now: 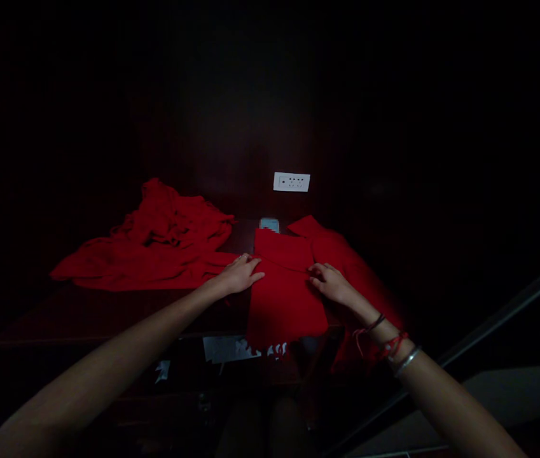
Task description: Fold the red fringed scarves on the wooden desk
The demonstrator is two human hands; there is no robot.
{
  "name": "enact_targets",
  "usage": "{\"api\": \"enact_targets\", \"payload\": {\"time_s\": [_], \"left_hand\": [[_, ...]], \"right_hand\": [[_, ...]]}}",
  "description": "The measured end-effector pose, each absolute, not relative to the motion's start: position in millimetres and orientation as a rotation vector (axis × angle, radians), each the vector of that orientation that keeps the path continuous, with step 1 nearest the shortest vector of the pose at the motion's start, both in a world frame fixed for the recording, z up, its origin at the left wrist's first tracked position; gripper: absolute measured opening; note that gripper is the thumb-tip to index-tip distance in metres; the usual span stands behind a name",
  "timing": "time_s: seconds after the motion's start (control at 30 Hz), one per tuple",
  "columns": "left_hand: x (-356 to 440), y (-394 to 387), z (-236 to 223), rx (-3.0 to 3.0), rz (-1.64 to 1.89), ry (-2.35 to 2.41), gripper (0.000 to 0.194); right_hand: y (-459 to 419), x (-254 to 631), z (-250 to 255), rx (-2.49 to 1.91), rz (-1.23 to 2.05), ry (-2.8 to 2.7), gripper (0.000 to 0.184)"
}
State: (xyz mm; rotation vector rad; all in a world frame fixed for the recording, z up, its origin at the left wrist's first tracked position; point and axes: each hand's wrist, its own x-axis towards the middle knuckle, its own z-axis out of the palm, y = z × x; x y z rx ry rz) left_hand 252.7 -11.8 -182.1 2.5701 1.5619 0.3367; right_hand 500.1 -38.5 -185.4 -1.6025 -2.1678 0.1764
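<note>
A red fringed scarf (286, 299) lies across the table, its tasselled end hanging over the front edge. A crosswise fold line runs over it between my two hands. At the scarf's left edge, my left hand (241, 275) rests on the cloth with thumb and forefinger apart; a ring shows on one finger. My right hand (331, 282) is at the right edge, its fingers curled and pinching the end of the fold. Bracelets circle the right wrist. To the left is a rumpled heap of red cloth (169, 222), which reaches my left hand.
More red cloth (346, 254) lies on the right, beneath my right forearm. A white socket panel (291, 182) is on the dark wall behind. A small pale blue item (270, 224) sits behind the scarf. Pale papers (224, 348) show under the table edge (107, 337).
</note>
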Motion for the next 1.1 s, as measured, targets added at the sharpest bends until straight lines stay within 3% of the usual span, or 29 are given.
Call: {"api": "enact_targets", "payload": {"time_s": [0.17,0.33,0.43,0.53,0.7,0.93,1.1], "left_hand": [[252.5,0.4,-204.0,2.455,0.124,1.662,0.061],[250.5,-9.2,-192.5,2.308,-0.052,1.674,0.071],[256.0,-6.6,-176.5,2.342,0.025,1.686,0.056],[264.8,11.6,-165.7,2.405,0.335,1.865,0.036],[263.9,56.3,-184.5,2.200,0.370,2.014,0.042],[251.3,75.0,-211.0,2.301,0.522,1.910,0.036],[241.2,64.3,-212.8,2.212,0.258,1.926,0.053]], "right_hand": [[-34.1,486.8,-196.9,-1.855,0.086,-2.049,0.046],[-23.3,490.4,-182.0,-1.926,0.151,-2.331,0.037],[-10.1,485.8,-171.0,-1.943,0.062,-2.310,0.026],[9.5,469.9,-168.7,-1.870,-0.032,-2.226,0.033],[35.7,442.2,-191.7,-1.806,0.140,-2.394,0.051],[47.6,439.4,-210.4,-1.929,0.224,-2.410,0.058],[54.6,440.4,-209.9,-1.987,0.214,-2.352,0.059]]}}
